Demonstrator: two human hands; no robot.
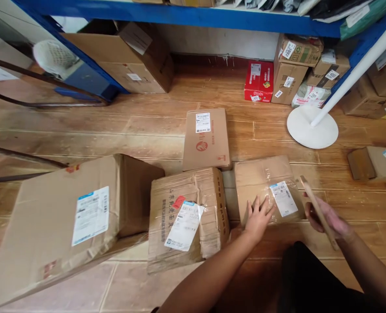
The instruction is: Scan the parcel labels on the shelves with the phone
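Observation:
My left hand lies with its fingers spread on the near edge of a cardboard box, just left of the box's white shipping label. Closed around a thin, flat phone is my right hand; the phone is seen edge-on beside the box's right side, so its screen is hidden. A creased box with a large label stands left of my left hand. Beyond it, a flatter carton with a red print and a label lies on the floor.
A large labelled box fills the left. A blue shelf spans the back, with an open box, a red box and stacked parcels below. A white pole's round base and another box are right.

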